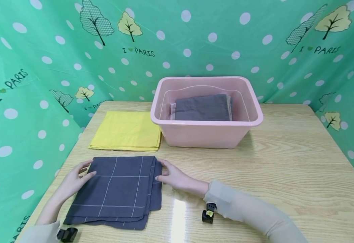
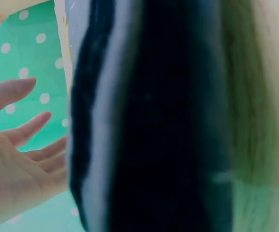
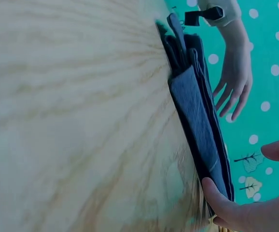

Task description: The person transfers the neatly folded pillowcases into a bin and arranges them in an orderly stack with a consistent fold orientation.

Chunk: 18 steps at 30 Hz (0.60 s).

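In the head view a folded navy cloth [image 1: 119,189] with thin white grid lines lies flat on the table, its layers slightly offset along the right and front edges. My left hand [image 1: 76,177] is at its far left corner, thumb over the edge and fingers spread. At the far right corner my right hand [image 1: 175,175] has its fingers loosely bent. The right wrist view shows a fingertip [image 3: 209,186] against the stacked layers, with thumb and fingers apart. The left wrist view has the cloth [image 2: 163,121] close and blurred beside the spread left hand [image 2: 19,159].
A folded yellow cloth [image 1: 128,130] lies beyond the navy one, on the left. Beside it stands a pink plastic bin [image 1: 207,135] with folded dark grey cloth [image 1: 204,108] inside. A green polka-dot curtain [image 1: 195,40] hangs around the wooden table [image 1: 286,175].
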{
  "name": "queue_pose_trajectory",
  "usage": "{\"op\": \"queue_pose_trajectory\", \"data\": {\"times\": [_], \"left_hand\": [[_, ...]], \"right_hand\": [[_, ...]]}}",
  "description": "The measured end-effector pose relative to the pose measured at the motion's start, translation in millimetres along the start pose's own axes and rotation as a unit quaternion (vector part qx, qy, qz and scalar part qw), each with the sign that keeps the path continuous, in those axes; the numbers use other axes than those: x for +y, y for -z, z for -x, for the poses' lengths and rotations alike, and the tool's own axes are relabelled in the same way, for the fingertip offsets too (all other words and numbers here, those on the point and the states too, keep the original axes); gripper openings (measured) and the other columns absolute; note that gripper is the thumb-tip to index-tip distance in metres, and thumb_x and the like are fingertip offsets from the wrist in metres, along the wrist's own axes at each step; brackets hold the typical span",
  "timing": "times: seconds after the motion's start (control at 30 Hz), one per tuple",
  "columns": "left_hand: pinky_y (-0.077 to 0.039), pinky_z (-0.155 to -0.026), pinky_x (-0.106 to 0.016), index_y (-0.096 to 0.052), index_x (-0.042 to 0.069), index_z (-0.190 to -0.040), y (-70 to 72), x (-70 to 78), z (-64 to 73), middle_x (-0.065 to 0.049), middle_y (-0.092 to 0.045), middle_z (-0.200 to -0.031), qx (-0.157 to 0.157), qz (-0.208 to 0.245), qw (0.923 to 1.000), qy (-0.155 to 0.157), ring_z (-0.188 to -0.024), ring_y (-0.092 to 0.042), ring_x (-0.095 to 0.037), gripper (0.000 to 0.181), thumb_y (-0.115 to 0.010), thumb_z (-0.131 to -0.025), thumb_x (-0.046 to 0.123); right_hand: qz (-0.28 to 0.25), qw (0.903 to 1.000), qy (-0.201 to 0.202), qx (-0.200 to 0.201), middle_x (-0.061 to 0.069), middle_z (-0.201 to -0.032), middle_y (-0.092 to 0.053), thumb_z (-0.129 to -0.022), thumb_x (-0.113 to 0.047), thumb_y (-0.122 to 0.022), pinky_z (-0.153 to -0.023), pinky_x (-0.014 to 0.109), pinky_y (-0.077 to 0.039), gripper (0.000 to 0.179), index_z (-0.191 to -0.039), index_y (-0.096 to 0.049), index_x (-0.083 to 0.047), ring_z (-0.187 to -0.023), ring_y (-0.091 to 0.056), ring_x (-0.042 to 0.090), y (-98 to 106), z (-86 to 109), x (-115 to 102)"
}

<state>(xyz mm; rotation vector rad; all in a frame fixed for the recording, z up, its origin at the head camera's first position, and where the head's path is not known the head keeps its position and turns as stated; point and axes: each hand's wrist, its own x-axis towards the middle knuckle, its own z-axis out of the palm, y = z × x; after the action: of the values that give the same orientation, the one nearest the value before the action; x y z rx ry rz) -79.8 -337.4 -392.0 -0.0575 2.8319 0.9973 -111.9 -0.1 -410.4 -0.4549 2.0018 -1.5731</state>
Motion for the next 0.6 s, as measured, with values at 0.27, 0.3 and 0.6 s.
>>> {"op": "queue_pose_trajectory", "data": {"times": [0.27, 0.3, 0.6], "left_hand": [[-0.037, -0.084, -0.058, -0.022, -0.012, -0.132, -2.1, -1.8, 1.8, -0.042, -0.025, -0.126, -0.030, -0.010, 0.9991, 0.029, -0.109, -0.032, -0.057, 0.063, -0.049, -0.090, 0.027], [-0.037, -0.084, -0.057, -0.022, -0.013, -0.132, -2.3, -2.0, 2.1, -0.042, -0.026, -0.125, -0.032, -0.012, 0.9990, 0.030, -0.108, -0.032, -0.057, 0.064, -0.049, -0.090, 0.027], [-0.039, -0.082, -0.055, -0.020, -0.012, -0.133, 0.9, -9.4, 3.2, -0.044, -0.028, -0.122, -0.049, 0.001, 0.9979, 0.042, -0.109, -0.034, -0.056, 0.065, -0.046, -0.092, 0.031]], "right_hand": [[-0.100, 0.9941, -0.041, 0.008, 0.028, -0.139, -0.020, -0.081, -0.010, -0.059, -0.079, 0.037, -0.049, 0.068, -0.140, -0.024, -0.011, -0.093, -0.058, 0.033, -8, 2.0, -2], [-0.112, 0.9925, -0.047, 0.007, 0.028, -0.139, -0.020, -0.081, -0.009, -0.059, -0.079, 0.037, -0.049, 0.069, -0.140, -0.024, -0.011, -0.095, -0.057, 0.033, -8, 1.4, -2], [-0.182, 0.9811, -0.064, -0.017, 0.024, -0.136, -0.030, -0.080, -0.005, -0.057, -0.082, 0.043, -0.047, 0.069, -0.140, -0.023, -0.013, -0.108, -0.050, 0.032, -13, -3.9, 2]]}}
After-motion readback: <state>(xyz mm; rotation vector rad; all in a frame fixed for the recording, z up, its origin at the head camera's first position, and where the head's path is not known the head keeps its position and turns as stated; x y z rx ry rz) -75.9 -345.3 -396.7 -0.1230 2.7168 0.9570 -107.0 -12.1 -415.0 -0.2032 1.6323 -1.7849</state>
